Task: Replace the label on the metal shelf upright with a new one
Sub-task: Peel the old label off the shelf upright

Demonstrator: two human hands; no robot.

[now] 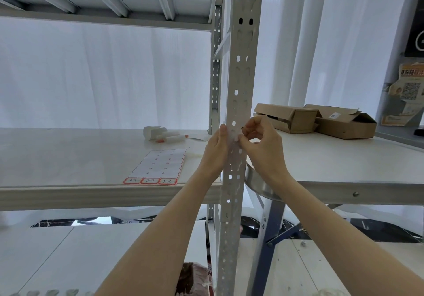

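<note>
Meanwhile, two bare hands work at a label on the metal shelf upright (237, 103).

Detail: the left hand (215, 153) lies flat and unclenched against the upright's left edge, bracing it, while the right hand (263, 144) pinches something at the upright's front face; the label (234, 133) there is white on pale metal and hard to make out, so whether it is old or new cannot be told. A thin label could tear or leave scraps if pulled too sharply, or stick crooked across the punched holes if pressed unevenly. Left of the upright, on the shelf board (68, 158), lie one label sheet (158, 165) with three red-bordered labels remaining and a small cluster of white rolls (164, 135); right of the upright, two cardboard boxes (321, 119) sit on a table (344, 165).
</note>
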